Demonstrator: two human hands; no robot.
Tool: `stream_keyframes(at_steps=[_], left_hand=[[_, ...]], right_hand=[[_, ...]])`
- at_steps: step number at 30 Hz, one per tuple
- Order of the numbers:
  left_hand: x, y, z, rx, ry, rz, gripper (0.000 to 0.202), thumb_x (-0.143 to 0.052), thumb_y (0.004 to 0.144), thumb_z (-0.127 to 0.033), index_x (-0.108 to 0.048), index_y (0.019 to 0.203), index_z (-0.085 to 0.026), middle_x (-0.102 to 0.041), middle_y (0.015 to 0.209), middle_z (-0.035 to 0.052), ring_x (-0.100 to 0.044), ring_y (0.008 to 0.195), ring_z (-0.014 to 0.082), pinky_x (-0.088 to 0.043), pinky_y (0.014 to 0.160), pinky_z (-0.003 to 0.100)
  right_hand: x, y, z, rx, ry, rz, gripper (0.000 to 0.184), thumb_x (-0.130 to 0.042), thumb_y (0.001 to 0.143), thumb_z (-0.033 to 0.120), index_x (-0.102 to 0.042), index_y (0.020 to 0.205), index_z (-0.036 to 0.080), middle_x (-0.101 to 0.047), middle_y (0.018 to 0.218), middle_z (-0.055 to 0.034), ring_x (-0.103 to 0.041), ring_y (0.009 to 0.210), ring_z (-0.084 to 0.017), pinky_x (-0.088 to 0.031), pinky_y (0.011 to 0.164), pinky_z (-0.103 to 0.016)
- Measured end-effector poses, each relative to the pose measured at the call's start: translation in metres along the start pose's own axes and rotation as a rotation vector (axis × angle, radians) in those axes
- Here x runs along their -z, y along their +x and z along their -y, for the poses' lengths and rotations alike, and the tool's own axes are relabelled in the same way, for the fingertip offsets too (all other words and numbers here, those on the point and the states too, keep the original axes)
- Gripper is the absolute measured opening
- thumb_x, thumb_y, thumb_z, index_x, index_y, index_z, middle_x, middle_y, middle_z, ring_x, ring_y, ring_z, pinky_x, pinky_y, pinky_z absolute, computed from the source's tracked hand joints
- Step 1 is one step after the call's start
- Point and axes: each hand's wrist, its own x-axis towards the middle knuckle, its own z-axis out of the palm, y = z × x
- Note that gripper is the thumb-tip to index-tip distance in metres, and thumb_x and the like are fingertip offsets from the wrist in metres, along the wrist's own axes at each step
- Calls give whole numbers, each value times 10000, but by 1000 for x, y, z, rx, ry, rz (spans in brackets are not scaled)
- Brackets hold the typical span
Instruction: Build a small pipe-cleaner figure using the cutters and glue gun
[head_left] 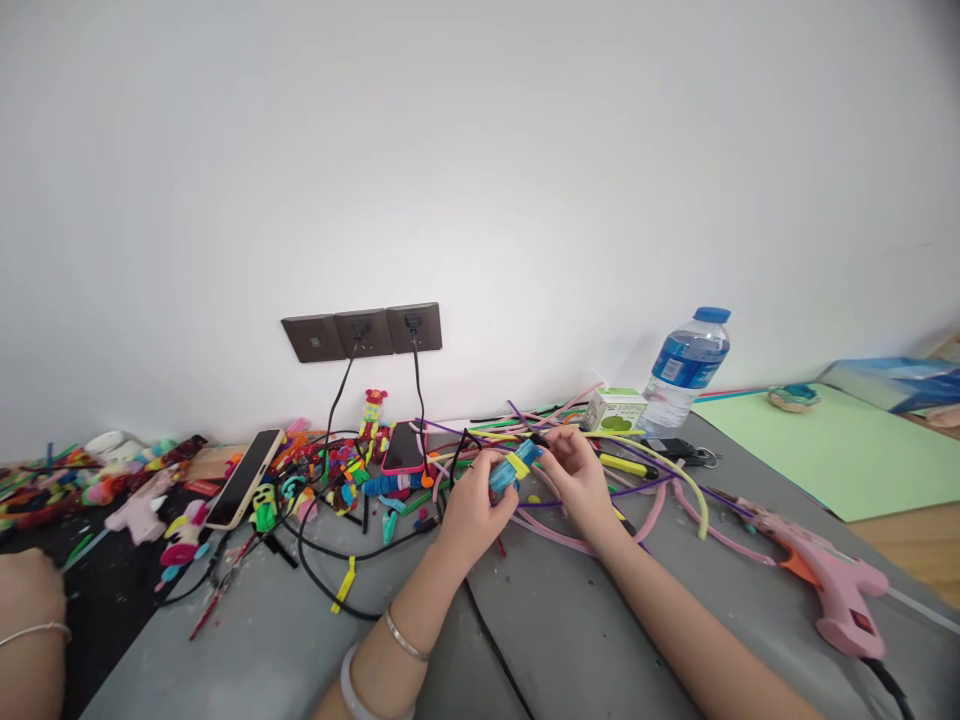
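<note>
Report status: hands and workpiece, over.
Left hand and right hand both shut on blue-yellow fuzzy piece. Held over loose pipe cleaners. Glue gun lies apart, to the right.

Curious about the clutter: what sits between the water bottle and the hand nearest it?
In the head view, a small green-and-white box stands between the water bottle and the right hand, among loose pipe cleaners.
</note>
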Motion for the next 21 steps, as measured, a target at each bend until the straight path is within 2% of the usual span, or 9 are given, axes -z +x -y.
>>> stream_keyframes(at_steps=[6,12,16,21], left_hand=[[-1,3,2,-29,24,-26,249,-561,807,-182,-528,1050,-225,-670,998,44,-637,873,195,-472,735,283],[-1,4,3,-59,89,-104,190,-585,772,-143,-561,944,-220,-671,920,20,-632,797,179,-468,721,277],[1,4,5,-105,134,-157,221,-584,759,-95,-581,939,-223,-671,948,26,-641,889,193,-470,765,277],[2,5,7,-45,73,-187,197,-596,766,-100,-582,924,-217,-673,943,22,-634,886,187,-469,775,277]], right_hand=[[-1,0,4,10,25,20,285,-677,839,442,-554,1030,270,-604,878,-21,-592,824,-180,-489,726,-302],[-1,1,5,6,18,14,259,-687,825,461,-578,941,256,-603,881,-23,-585,813,-175,-496,713,-299],[-2,0,4,-28,34,11,257,-696,817,451,-572,926,254,-604,863,-13,-590,802,-171,-503,708,-299],[0,1,5,-33,52,69,213,-688,834,435,-593,916,262,-633,871,-13,-612,844,-177,-520,759,-318]])
